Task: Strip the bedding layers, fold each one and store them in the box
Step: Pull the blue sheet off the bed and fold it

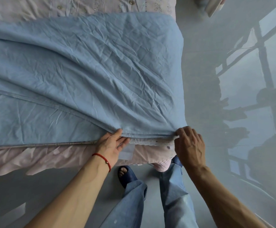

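A wrinkled blue sheet (87, 71) covers most of the bed, one part of it folded over another. Its near edge runs along the front of the mattress. My left hand (113, 142) grips that edge, thumb on top and fingers tucked under the cloth. My right hand (189, 142) pinches the blue sheet's corner at the bed's right front corner, knuckles up. Under the blue sheet lies a pale pink layer with a frilled skirt (35, 157) and a white lace trim (152, 142). No box is in view.
Pink patterned bedding (84, 5) shows at the far end of the bed. Glossy grey floor (216, 46) lies to the right, reflecting a window. My legs in jeans and a dark slipper (125, 176) stand against the bed's front. A pale object (214, 5) sits at top right.
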A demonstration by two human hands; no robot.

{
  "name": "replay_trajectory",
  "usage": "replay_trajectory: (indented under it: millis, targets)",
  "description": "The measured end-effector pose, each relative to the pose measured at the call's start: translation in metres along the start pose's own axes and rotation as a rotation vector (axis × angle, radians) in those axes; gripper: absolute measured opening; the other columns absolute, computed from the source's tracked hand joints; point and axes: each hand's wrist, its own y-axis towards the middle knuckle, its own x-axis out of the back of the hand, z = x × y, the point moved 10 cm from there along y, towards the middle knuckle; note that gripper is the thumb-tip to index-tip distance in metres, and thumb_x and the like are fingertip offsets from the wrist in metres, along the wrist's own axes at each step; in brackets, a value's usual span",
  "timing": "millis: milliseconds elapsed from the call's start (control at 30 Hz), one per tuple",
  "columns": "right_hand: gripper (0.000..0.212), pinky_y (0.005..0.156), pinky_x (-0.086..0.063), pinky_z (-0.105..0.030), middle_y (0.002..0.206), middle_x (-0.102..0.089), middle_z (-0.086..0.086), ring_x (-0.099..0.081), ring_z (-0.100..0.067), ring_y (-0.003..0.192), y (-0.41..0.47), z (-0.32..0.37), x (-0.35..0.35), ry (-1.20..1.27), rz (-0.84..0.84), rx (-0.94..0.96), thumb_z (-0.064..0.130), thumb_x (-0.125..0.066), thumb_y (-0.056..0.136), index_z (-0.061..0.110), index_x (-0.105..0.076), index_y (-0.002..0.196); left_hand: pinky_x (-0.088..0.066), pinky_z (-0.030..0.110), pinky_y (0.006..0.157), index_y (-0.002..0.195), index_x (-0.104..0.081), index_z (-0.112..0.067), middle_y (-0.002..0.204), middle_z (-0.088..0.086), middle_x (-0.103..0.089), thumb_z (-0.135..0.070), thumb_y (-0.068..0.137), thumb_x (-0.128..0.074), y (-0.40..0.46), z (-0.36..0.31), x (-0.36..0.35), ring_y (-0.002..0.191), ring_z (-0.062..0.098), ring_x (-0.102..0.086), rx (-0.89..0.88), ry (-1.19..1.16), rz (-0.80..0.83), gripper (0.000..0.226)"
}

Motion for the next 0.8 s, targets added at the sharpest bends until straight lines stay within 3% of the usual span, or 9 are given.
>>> replay_trajectory:
  millis: [100, 167, 233, 300, 467, 567, 667, 800]
  targets:
    - [0.036, 0.079, -0.047, -0.043, 0.104, -0.062, -0.007, -0.059, -0.032, 0.091, 0.01, 0.055, 0.008, 0.104, -0.001, 0.049, 0.007, -0.059, 0.073, 0.014, -0.064, 0.108, -0.056, 0.038, 0.087, 0.117, -0.063, -0.007, 0.113, 0.014, -0.071, -0.024, 0.096, -0.067, 0.008, -0.009, 0.003, 0.104, 0.025, -0.067, 0.046, -0.031, 0.007, 0.028]
    - [0.048, 0.096, -0.046, -0.044, 0.126, -0.06, -0.008, -0.057, -0.031, 0.112, 0.023, 0.102, -0.002, 0.185, 0.072, 0.165, 0.009, -0.067, 0.075, 0.016, -0.062, 0.122, -0.051, 0.04, 0.095, 0.115, -0.065, -0.013, 0.116, 0.01, -0.07, -0.035, 0.096, -0.065, 0.017, -0.03, 0.011, 0.105, 0.023, -0.065, 0.02, -0.098, -0.012, 0.029]
    - [0.055, 0.111, -0.038, -0.048, 0.146, -0.051, -0.009, -0.048, -0.029, 0.134, 0.029, 0.143, -0.02, 0.208, 0.177, 0.32, 0.02, -0.07, 0.08, 0.019, -0.059, 0.134, -0.051, 0.037, 0.091, 0.111, -0.065, -0.015, 0.116, 0.007, -0.069, -0.036, 0.098, -0.062, 0.024, -0.063, 0.024, 0.103, 0.02, -0.064, -0.065, -0.205, -0.045, 0.025]
    - [0.062, 0.116, -0.033, -0.053, 0.152, -0.045, -0.009, -0.042, -0.029, 0.142, 0.03, 0.17, -0.036, 0.191, 0.261, 0.409, 0.033, -0.071, 0.083, 0.022, -0.054, 0.141, -0.052, 0.034, 0.081, 0.111, -0.064, -0.014, 0.108, 0.005, -0.07, -0.034, 0.098, -0.062, 0.029, -0.089, 0.042, 0.101, 0.02, -0.064, -0.125, -0.283, -0.085, 0.024]
    - [0.063, 0.115, -0.03, -0.061, 0.149, -0.049, -0.013, -0.041, -0.033, 0.143, 0.028, 0.181, -0.057, 0.059, 0.309, 0.39, 0.03, -0.075, 0.083, 0.021, -0.054, 0.142, -0.054, 0.031, 0.075, 0.126, -0.063, -0.011, 0.112, 0.006, -0.073, -0.026, 0.094, -0.069, 0.025, -0.082, 0.091, 0.108, 0.02, -0.067, -0.168, -0.227, -0.182, 0.036]
    - [0.061, 0.112, -0.034, -0.063, 0.147, -0.054, -0.012, -0.045, -0.036, 0.14, 0.025, 0.182, -0.057, 0.021, 0.252, 0.428, 0.014, -0.08, 0.081, 0.016, -0.059, 0.139, -0.058, 0.032, 0.072, 0.119, -0.064, -0.011, 0.111, 0.009, -0.073, -0.019, 0.095, -0.069, 0.016, -0.068, 0.119, 0.099, 0.021, -0.071, -0.194, -0.183, -0.234, 0.026]
    - [0.074, 0.114, -0.033, -0.066, 0.149, -0.053, -0.013, -0.047, -0.04, 0.139, 0.012, 0.18, -0.05, 0.004, 0.121, 0.521, -0.006, -0.082, 0.073, 0.011, -0.058, 0.141, -0.061, 0.029, 0.062, 0.104, -0.066, -0.007, 0.1, 0.013, -0.074, -0.009, 0.094, -0.069, 0.017, -0.067, 0.13, 0.082, 0.021, -0.075, -0.186, -0.098, -0.243, 0.011]
    - [0.088, 0.116, -0.026, -0.063, 0.15, -0.045, -0.018, -0.042, -0.041, 0.138, 0.002, 0.166, -0.052, -0.076, 0.125, 0.488, -0.01, -0.075, 0.072, 0.017, -0.048, 0.151, -0.06, 0.033, 0.065, 0.105, -0.064, -0.008, 0.094, 0.014, -0.073, -0.01, 0.096, -0.066, 0.029, -0.082, 0.13, 0.082, 0.024, -0.073, -0.144, -0.002, -0.224, 0.01]
